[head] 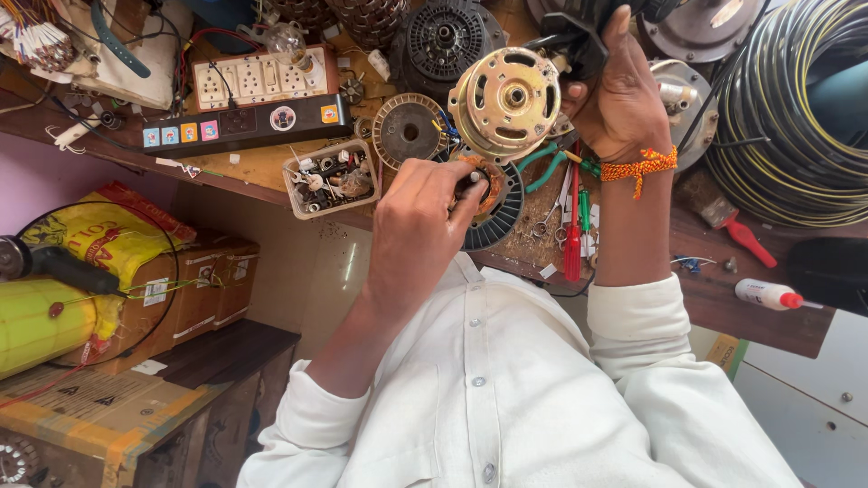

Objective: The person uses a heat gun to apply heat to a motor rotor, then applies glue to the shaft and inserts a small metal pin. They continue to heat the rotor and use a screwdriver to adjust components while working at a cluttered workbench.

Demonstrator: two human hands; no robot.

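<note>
Head view looks down past a white shirt [506,389] onto a crowded wooden workbench [262,167]. On the picture's right, the hand with the orange thread at its wrist [624,99] holds a round metal motor housing [504,102] up off the bench, fingers clamped around a dark part behind it, thumb along the side — the flat vented face is turned toward the wearer, apparently so the centre hole can be seen. I take this for the right hand, though the view seems flipped top to bottom, so sides are uncertain. The other hand [420,226] sits lower, just above the bench edge, fingers closed together on a small copper-wound part [479,185] that rests against a dark ribbed disc [502,217]; the pinch looks firm, steadying the part. Near by lie a second wound disc [409,129], a clear tray of small screws and bits [327,178], a switchboard with sockets [258,81], a red-handled screwdriver [573,235], green-handled pliers [547,163] and, far right, a big coil of black and yellow cable [796,108].
</note>
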